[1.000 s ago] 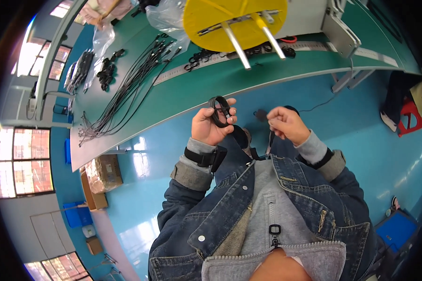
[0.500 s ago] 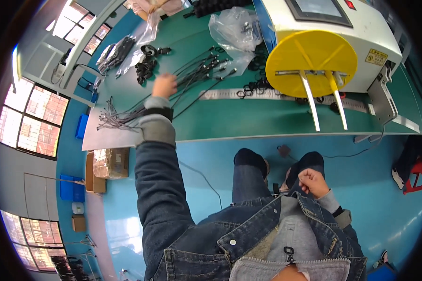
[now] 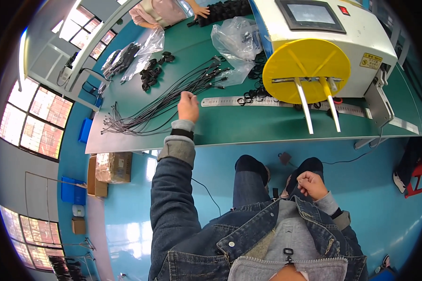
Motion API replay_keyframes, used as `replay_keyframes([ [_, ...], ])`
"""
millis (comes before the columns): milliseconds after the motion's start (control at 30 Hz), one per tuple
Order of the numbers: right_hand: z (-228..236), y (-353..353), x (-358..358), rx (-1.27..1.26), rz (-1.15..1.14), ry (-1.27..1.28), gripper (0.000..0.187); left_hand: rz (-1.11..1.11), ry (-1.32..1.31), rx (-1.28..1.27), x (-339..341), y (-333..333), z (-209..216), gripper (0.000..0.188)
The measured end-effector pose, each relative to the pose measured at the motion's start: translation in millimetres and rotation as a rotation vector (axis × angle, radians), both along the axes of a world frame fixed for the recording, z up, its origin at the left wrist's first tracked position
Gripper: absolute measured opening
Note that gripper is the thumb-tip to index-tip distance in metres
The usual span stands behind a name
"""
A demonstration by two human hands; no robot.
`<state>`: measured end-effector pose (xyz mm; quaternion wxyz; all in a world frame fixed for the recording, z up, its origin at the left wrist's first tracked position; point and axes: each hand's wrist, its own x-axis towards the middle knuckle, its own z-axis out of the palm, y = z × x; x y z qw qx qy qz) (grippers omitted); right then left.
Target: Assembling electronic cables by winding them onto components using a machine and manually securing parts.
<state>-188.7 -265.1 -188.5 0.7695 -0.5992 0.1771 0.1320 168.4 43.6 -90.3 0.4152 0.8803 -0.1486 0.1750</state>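
Right hand (image 3: 312, 184) near the body, right of centre in the lower half of the frame, is held over the thigh with the wrist bent inward and the fingers curled together; whether anything is pinched in it cannot be told. On the other side, the left sleeve (image 3: 173, 206) runs almost straight up from the lower edge, the arm stretched forward over the table edge. Its left hand (image 3: 188, 106), just above and left of centre, has the fingers folded in, back of the hand upward; whether a cable is gripped cannot be made out.

Just beside that hand, the bundle of dark cables (image 3: 164, 97) lies slantwise on the green table (image 3: 229, 129), left of the frame's middle. To the right, a metal ruler (image 3: 220, 101) stretches along the table, small black loops (image 3: 255, 95) heaped near it, and a yellow disc (image 3: 286, 61) with two pale rods fronts a white machine (image 3: 356, 47). Farther back are a clear bag (image 3: 234, 42), black coils (image 3: 150, 75) and, at the top, another person's hand (image 3: 201, 12) by a dark pile (image 3: 227, 11).
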Motion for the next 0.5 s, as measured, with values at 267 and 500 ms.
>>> replay_keyframes([
  [267,70,12,-3,-0.586,-0.345,-0.736,0.025,-0.377,-0.374,0.246,-159,-40,88,0.012],
  [500,167,-12,-1,-1.444,-0.379,-1.335,0.041,-0.798,-0.191,0.247,-254,-103,121,0.012],
])
